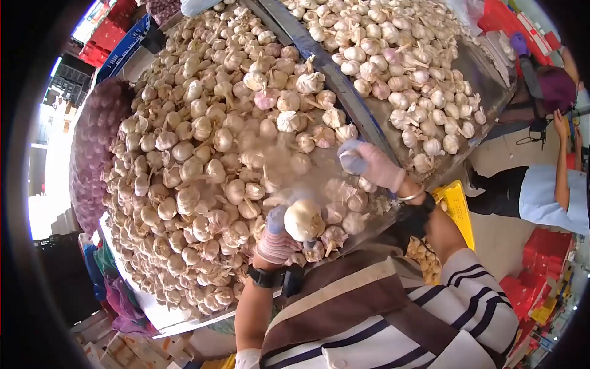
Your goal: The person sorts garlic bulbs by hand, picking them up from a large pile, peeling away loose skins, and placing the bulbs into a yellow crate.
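Observation:
My left hand, in a striped glove with grey-blue fingertips, grips a large pale garlic bulb near the front edge of the table. Farther right, my right hand wears a similar glove. Its fingers are curled close to the blue divider, and whatever they may hold is hidden. Loose garlic bulbs lie heaped to the left and beyond both hands. A few purplish bulbs rest just right of the held one. A hazy patch blurs the bulbs between my hands.
A blue-edged divider separates a second garlic heap. Purple net sacks stand at the left. By my right side is a yellow crate. A person in a light blue top and another in purple are at the right.

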`<state>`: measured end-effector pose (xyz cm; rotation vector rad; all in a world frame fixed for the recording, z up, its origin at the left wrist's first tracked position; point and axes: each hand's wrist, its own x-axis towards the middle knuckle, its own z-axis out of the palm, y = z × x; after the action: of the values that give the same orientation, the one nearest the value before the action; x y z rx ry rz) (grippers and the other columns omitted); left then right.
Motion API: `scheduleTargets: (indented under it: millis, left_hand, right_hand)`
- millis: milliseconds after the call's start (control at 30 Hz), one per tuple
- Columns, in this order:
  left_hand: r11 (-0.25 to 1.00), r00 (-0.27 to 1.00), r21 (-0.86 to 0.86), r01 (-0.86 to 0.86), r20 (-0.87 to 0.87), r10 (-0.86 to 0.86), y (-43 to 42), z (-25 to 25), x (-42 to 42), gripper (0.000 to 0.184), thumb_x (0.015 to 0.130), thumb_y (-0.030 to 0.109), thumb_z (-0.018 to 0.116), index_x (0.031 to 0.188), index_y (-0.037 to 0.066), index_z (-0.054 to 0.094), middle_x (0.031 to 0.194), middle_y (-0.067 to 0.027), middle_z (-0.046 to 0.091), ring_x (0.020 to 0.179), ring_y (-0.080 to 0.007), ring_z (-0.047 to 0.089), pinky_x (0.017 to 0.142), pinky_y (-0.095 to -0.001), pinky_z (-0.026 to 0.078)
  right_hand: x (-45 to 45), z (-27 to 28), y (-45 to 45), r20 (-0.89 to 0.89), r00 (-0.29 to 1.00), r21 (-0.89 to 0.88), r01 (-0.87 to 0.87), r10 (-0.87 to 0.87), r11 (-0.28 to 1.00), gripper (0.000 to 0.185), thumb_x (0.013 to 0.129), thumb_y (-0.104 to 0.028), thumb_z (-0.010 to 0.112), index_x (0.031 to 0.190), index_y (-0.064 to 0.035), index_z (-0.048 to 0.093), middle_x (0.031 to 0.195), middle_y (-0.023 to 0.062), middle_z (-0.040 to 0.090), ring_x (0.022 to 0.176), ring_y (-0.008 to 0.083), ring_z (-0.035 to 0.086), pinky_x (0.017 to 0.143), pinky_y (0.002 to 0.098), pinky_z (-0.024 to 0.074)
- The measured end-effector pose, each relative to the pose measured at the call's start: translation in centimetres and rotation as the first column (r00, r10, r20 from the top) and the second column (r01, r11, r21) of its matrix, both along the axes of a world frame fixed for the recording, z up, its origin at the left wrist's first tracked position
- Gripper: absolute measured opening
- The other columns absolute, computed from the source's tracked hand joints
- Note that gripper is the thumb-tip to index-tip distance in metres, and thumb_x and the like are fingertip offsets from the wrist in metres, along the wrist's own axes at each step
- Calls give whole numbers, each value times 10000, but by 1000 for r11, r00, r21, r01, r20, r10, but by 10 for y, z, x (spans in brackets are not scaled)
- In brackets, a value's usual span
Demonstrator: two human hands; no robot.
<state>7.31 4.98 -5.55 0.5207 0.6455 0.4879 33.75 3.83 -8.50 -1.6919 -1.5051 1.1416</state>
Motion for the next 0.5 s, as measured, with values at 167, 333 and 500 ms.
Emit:
scheduleTargets:
  millis: [167,333,500]
  left_hand:
    - [922,954,-385,44,289,75,-5,0,11,688,811,661,526,1199,94,514,1031,-161,601,589,-206,570,435,-263,482]
    - [952,911,-298,69,408,62,-1,6,12,479,835,440,611,1131,67,558,1069,-196,557,562,-179,546,396,-211,454]
    - [928,879,-370,-30,433,201,5,11,-6,353,798,348,617,1036,93,563,918,-143,560,517,-212,519,384,-236,442]
  right_hand:
    - [-20,60,-32,-899,382,-231,1,-214,973,412,913,-444,538,1056,-59,569,908,25,605,773,109,595,638,231,486]
    - [11,81,-57,-521,844,-45,-174,125,984,385,862,-372,624,1081,-61,571,947,68,597,817,158,615,688,286,511]
    - [54,155,-94,241,792,-73,-561,560,825,356,787,-310,679,1063,-87,644,1126,100,608,982,287,608,849,376,482]
